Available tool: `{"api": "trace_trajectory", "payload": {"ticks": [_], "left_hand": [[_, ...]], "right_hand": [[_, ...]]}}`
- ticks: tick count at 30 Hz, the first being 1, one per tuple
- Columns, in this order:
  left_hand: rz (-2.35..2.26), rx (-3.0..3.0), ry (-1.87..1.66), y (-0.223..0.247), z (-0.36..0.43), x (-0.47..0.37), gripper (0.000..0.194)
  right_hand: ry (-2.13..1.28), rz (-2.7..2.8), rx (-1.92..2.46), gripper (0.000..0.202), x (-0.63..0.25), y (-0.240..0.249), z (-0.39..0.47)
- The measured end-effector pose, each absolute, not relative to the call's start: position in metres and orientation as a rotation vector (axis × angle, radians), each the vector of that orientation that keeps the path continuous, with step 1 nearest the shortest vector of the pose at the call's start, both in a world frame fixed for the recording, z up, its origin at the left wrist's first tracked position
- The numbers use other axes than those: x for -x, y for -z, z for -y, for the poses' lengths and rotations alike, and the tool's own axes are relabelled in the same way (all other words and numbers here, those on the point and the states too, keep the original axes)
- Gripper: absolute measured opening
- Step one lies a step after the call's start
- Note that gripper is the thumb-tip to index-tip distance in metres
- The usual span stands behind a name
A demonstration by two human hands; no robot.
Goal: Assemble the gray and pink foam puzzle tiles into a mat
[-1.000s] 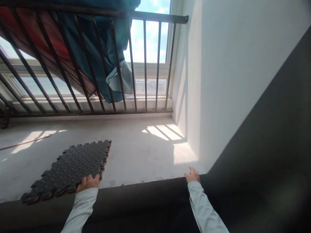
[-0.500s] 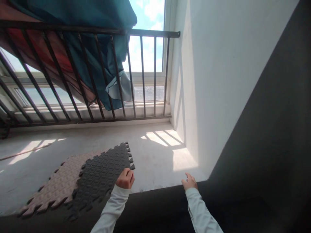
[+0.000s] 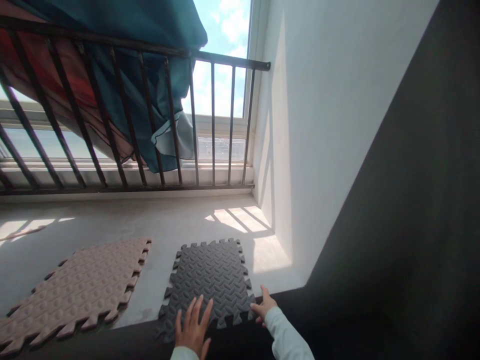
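Dark grey foam tile (image 3: 212, 275): lies textured face up at the near edge of the ledge (image 3: 138, 215), right of centre. Interlocking teeth visible on its outline; near side extends past the ledge edge.

Left hand (image 3: 193, 325): palm down over the tile's near left part, fingers spread and pointing away from the wearer. Contact pressure: cannot tell. Right hand (image 3: 265, 306): at the tile's near right corner, fingers apart, 1 extended toward the far side and 1 reaching the corner teeth. Whether the corner is pinched: cannot tell. Pale sleeves on both arms.

Pink foam tile (image 3: 84, 282): to the left, apart from the dark grey tile. Raised round and oblong bumps on its surface; toothed edges. It also reaches the near edge of the ledge.

Farther left: thin pinkish strip (image 3: 26, 233) on the ledge, crossing a sunlit patch. Right: pale wall (image 3: 318, 125), with barred sunlight falling on the ledge beside it.

Far side: dark metal railing (image 3: 228, 60) with upright bars. Teal and reddish cloth (image 3: 153, 30) hangs over and behind it, 1 pale blue corner folded out. Beyond: window (image 3: 221, 95), blue sky and white cloud.
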State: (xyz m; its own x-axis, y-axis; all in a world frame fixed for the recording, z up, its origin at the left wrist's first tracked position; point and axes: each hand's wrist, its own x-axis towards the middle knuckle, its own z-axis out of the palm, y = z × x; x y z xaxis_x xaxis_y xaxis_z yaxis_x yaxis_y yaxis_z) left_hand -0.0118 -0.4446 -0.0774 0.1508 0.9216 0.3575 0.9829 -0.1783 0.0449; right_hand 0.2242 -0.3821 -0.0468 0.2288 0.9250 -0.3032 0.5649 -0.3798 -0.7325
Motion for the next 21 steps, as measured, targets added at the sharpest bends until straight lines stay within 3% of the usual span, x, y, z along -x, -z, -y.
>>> {"api": "trace_trajectory", "payload": {"ticks": [5, 13, 21], "left_hand": [[2.223, 2.032, 0.219, 0.101, 0.456, 0.102, 0.064], [1.850, 2.126, 0.610, 0.122, 0.440, 0.097, 0.065], [1.666, 2.295, 0.630, 0.095, 0.380, 0.010, 0.048]], "right_hand": [[-1.057, 1.550, 2.104, 0.089, -0.209, 0.035, 0.381], [-0.790, 1.509, 2.205, 0.049, -0.216, 0.009, 0.376], [-0.421, 1.188, 2.325, 0.036, -0.263, -0.001, 0.375]]}}
